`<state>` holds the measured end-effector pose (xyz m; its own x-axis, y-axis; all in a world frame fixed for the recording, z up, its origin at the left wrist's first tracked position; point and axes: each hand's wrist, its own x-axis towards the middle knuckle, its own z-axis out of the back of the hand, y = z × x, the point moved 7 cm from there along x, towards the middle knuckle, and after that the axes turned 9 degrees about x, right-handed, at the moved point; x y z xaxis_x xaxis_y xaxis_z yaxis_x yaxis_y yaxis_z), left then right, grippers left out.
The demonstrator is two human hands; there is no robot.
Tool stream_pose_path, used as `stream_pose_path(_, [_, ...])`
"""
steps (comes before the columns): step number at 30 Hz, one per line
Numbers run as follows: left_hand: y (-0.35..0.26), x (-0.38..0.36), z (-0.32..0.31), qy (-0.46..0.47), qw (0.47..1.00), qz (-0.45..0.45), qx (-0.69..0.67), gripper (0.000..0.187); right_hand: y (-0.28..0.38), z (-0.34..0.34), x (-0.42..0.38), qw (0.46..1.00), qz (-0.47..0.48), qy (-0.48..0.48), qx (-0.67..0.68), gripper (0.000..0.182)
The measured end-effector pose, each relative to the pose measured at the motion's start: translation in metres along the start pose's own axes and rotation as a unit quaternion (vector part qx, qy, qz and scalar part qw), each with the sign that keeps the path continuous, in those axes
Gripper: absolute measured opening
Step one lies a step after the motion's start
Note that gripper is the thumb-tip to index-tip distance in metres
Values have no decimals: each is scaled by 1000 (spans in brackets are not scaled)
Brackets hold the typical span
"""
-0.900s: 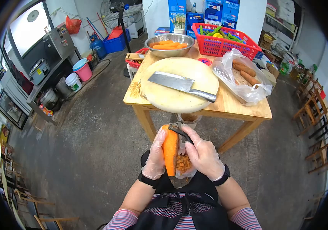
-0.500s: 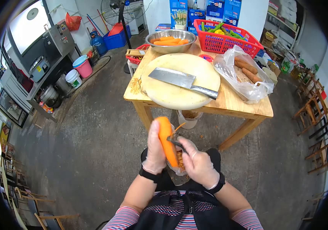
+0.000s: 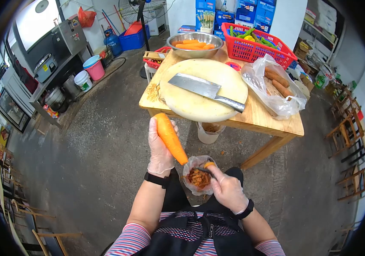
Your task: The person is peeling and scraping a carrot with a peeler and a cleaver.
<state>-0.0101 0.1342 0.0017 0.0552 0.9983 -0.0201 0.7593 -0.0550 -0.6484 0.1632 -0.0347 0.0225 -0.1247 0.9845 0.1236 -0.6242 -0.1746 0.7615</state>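
My left hand (image 3: 160, 151), in a clear glove, is closed around a peeled orange carrot (image 3: 171, 141), its thick end up and its tip slanting down to the right. Lower down, my gloved right hand (image 3: 228, 191) grips a dark-handled peeler (image 3: 207, 169), mostly hidden by the fingers. A bit of orange peel (image 3: 209, 164) shows at the peeler's end. Right beside it, between my knees, is a bag-lined bin (image 3: 187, 179) holding reddish-brown and orange peelings (image 3: 198, 177). The carrot and the peeler are apart.
On the wooden table (image 3: 291, 123) ahead, a cleaver (image 3: 197, 86) rests across a round cutting board (image 3: 182, 104). Behind are a steel bowl (image 3: 191, 54) of peeled carrots and a red basket (image 3: 255, 55) of green vegetables. A plastic bag (image 3: 282, 109) holds unpeeled carrots. A white bucket (image 3: 208, 135) stands beneath.
The peeler has come off the carrot; my right hand has moved down and right to the lined bin. My left hand has shifted up and left with the carrot.
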Motion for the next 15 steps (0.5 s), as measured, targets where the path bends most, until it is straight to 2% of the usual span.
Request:
stream_pose_path(1, [3, -5, -3, 2, 1000, 12, 26, 46, -1, -4, 3, 1000, -2, 2, 3, 46])
stream_pose_path(3, [9, -14, -15, 33, 998, 25, 55, 45, 6, 4, 12, 992, 77, -89, 45, 50])
stream_pose_path(8, [22, -30, -26, 1, 995, 0, 101, 38, 39, 11, 30, 985, 124, -107, 55, 51])
stream_pose_path(10, [10, -35, -34, -35, 985, -70, 154, 39, 41, 7, 32, 987, 119, -105, 12, 50])
stream_pose_path(14, [5, -30, -21, -34, 980, -54, 186, 40, 38, 0, 17, 987, 131, -94, -12, 48])
stream_pose_path(15, [11, -23, -10, -32, 989, -29, 140, 41, 32, -4, 10, 991, 113, -70, -20, 47])
